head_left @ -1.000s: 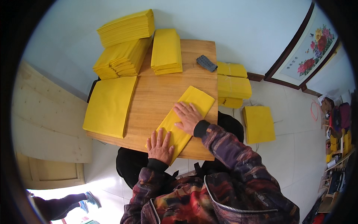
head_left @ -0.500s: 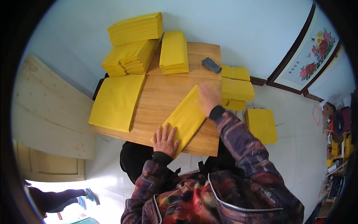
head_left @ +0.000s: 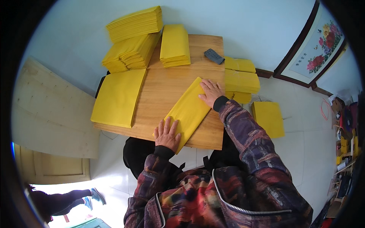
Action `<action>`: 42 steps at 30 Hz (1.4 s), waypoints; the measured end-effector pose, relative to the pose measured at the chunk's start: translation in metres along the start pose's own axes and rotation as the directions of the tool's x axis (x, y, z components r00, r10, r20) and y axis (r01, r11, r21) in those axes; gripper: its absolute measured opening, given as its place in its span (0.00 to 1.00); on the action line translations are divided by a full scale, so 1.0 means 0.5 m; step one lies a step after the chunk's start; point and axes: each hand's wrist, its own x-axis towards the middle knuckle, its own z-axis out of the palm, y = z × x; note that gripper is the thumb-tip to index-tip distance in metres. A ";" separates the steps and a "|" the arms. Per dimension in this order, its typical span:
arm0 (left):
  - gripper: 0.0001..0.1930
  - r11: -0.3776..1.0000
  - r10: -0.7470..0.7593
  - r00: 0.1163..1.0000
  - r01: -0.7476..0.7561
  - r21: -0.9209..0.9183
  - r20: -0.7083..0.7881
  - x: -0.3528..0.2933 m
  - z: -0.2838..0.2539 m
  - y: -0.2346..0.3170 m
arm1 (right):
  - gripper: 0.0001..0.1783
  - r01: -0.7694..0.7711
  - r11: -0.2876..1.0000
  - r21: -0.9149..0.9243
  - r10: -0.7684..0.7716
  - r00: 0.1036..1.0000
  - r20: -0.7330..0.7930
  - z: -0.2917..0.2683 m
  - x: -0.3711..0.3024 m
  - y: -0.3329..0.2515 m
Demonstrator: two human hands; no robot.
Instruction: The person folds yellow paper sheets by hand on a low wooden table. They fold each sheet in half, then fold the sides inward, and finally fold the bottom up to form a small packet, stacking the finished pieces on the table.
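Observation:
A folded yellow sheet (head_left: 186, 110), long and narrow, lies slantwise on the wooden table (head_left: 167, 83) in front of me. My left hand (head_left: 167, 133) rests flat on its near end, fingers spread. At the far right end, my right hand (head_left: 211, 92) lies on the sheet's edge with fingers stretched out and a little apart. Neither hand grips anything. To the left is a flat pile of wider yellow sheets (head_left: 118, 98). A neat stack of folded yellow sheets (head_left: 175, 45) stands at the table's far side.
More yellow stacks (head_left: 133, 49) are piled at the far left corner. A dark grey cloth-like item (head_left: 214, 56) lies near the far right edge. Tied yellow bundles (head_left: 241, 79) and another yellow stack (head_left: 268, 119) sit right of the table. Someone's legs (head_left: 68, 199) show at lower left.
My right hand, blurred by motion before, now rests still on the far end of the folded sheet. My left hand keeps its place. The whole view has shifted slightly.

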 end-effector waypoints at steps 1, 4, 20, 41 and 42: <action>0.30 1.000 -0.005 1.000 0.005 -0.003 0.017 0.001 -0.001 0.000 | 0.32 0.106 0.994 -0.025 -0.107 0.994 -0.028 0.004 0.001 -0.009; 0.30 1.000 -0.023 0.998 0.023 -0.008 0.051 0.002 -0.005 0.000 | 0.32 0.245 0.964 -0.102 -0.247 0.969 -0.004 0.027 -0.009 -0.047; 0.35 0.990 0.135 0.975 -0.141 0.022 0.174 -0.005 -0.026 0.060 | 0.29 0.322 0.942 -0.094 -0.329 0.941 -0.081 0.052 -0.015 -0.054; 0.22 -0.284 -0.457 0.602 0.599 -0.749 0.655 -0.090 0.013 -0.055 | 0.32 0.259 0.965 -0.041 -0.262 0.958 -0.118 0.026 -0.012 -0.068; 0.20 -0.276 -0.441 0.607 0.609 -0.743 0.661 -0.090 0.009 -0.053 | 0.29 0.343 0.938 0.055 -0.315 0.905 -0.285 0.017 -0.024 -0.073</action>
